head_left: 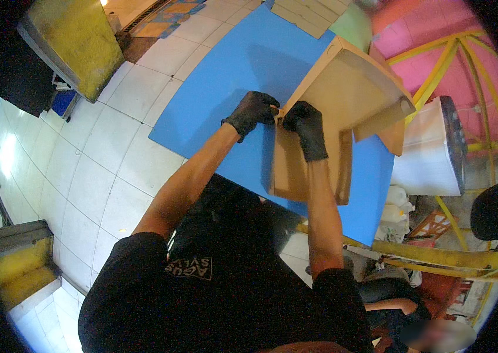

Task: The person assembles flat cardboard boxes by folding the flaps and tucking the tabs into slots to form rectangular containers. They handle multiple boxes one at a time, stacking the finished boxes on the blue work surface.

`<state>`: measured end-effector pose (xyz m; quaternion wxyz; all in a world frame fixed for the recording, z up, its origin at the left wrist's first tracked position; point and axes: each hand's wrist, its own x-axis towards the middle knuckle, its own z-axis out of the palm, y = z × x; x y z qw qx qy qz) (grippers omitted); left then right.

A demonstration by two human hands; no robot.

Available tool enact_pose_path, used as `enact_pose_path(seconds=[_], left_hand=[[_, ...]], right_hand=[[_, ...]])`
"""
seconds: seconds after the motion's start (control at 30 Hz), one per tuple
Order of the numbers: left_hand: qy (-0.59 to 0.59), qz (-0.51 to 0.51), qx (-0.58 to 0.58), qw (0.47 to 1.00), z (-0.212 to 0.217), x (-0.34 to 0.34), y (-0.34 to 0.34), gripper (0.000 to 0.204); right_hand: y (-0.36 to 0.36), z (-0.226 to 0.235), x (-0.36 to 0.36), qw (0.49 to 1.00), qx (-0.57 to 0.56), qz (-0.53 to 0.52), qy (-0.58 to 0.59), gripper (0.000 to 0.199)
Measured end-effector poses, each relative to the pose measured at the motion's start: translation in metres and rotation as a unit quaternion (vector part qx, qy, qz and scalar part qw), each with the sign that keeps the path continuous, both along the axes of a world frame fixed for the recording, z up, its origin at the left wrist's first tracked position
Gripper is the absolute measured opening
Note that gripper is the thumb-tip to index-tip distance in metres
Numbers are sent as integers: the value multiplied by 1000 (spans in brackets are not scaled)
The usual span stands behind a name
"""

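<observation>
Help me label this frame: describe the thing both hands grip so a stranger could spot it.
Find the blue table in the middle. On its right side lies a tan cardboard box, half folded, flaps up. The left hand and right hand, black-gloved, pinch its near corner; the stacked cardboard behind lies flat.

The cardboard box (343, 100) hides the blue table (243, 65) beyond the fingers (293, 115) — fingertip grip unclear. Below them, a blurred person (431, 332) — cut off.

Tan cardboard box (343, 100), blue table (231, 65), black-gloved hands, white floor tiles (96, 176).
</observation>
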<state>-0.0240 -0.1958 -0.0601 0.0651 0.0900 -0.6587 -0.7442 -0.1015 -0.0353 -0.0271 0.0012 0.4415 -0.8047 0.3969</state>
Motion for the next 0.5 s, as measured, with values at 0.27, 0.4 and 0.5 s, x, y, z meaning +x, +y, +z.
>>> enact_pose_path(seconds=[0.27,0.4,0.5], left_hand=[[-20,-17,-22,999,8,-4,-2,34],[42,22,-47,998,3,3,-3,41],[45,26,-156,986,14,-1,0,40]], right_hand=[[3,-5,-16,980,93,33,175,10],[-4,10,1,998,21,-5,-52,10],[-4,15,8,968,-1,-33,-249,12]])
